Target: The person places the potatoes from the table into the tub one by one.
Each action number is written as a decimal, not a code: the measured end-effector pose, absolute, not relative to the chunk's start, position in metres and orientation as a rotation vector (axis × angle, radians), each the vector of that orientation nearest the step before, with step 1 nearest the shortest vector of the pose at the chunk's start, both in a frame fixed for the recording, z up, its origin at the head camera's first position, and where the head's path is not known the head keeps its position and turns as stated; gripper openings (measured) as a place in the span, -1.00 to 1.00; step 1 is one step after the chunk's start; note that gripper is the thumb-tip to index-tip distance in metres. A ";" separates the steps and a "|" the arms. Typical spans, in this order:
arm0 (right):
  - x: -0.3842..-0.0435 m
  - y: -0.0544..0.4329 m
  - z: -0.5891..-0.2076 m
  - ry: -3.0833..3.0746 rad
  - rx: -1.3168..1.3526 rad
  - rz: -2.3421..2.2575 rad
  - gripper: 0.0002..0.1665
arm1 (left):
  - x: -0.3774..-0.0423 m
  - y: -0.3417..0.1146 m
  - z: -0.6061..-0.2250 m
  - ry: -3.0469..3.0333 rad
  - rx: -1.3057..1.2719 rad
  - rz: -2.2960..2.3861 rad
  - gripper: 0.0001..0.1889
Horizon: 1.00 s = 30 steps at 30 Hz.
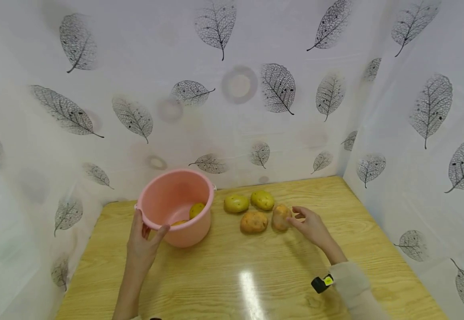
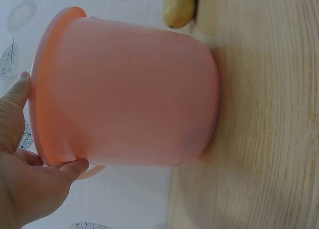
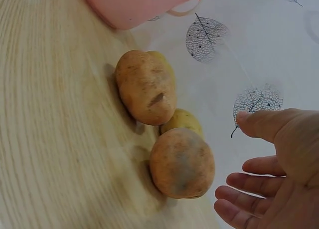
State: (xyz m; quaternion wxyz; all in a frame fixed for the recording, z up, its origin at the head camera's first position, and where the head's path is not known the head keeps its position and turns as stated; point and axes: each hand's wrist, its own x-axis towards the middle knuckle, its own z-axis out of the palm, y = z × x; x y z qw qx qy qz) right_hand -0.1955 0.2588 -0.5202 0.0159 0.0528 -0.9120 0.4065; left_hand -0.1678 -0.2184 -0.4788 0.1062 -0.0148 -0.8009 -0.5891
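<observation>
My left hand (image 1: 142, 246) grips the near left rim of a pink bucket (image 1: 188, 235), thumb and fingers on either side of the rim. Inside the bucket lie a yellow-green potato (image 1: 196, 210) and another potato (image 1: 179, 222), partly hidden by the wall. To the right, my right hand (image 1: 311, 226) is beside a brown potato (image 1: 281, 217), its fingers spread and holding nothing in the right wrist view. A second brown potato (image 1: 254, 222) lies left of that one. Behind them are two yellow-green potatoes, one (image 1: 236, 203) on the left and one (image 1: 262, 200) on the right.
Everything stands on a wood-grain table (image 1: 216, 280). A whitish sheet with leaf prints (image 1: 239, 129) hangs along its back and sides. A small black device (image 1: 322, 283) is at the right sleeve. The bucket's handle (image 3: 185, 10) hangs down its side.
</observation>
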 end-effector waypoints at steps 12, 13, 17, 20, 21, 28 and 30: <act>-0.189 0.251 -0.535 -2.889 0.007 1.250 -0.29 | -0.166 -0.218 -0.477 -2.372 -0.045 -1.725 0.06; -0.188 0.251 -0.536 -2.894 0.003 1.248 -0.29 | -0.167 -0.219 -0.477 -2.375 -0.041 -1.726 0.07; -0.188 0.248 -0.540 -2.899 -0.007 1.250 -0.30 | -0.167 -0.219 -0.477 -2.381 -0.031 -1.728 0.07; -0.188 0.246 -0.543 -2.896 -0.001 1.242 -0.31 | -0.167 -0.219 -0.477 -2.386 -0.024 -1.724 0.07; -0.188 0.246 -0.544 -2.895 -0.003 1.239 -0.31 | -0.167 -0.219 -0.477 -2.390 -0.019 -1.721 0.07; -0.190 0.243 -0.547 -2.881 -0.007 1.226 -0.31 | -0.168 -0.218 -0.476 -2.404 -0.005 -1.713 0.06; -0.191 0.242 -0.549 -2.885 -0.011 1.223 -0.29 | -0.167 -0.218 -0.476 -2.401 -0.008 -1.712 0.06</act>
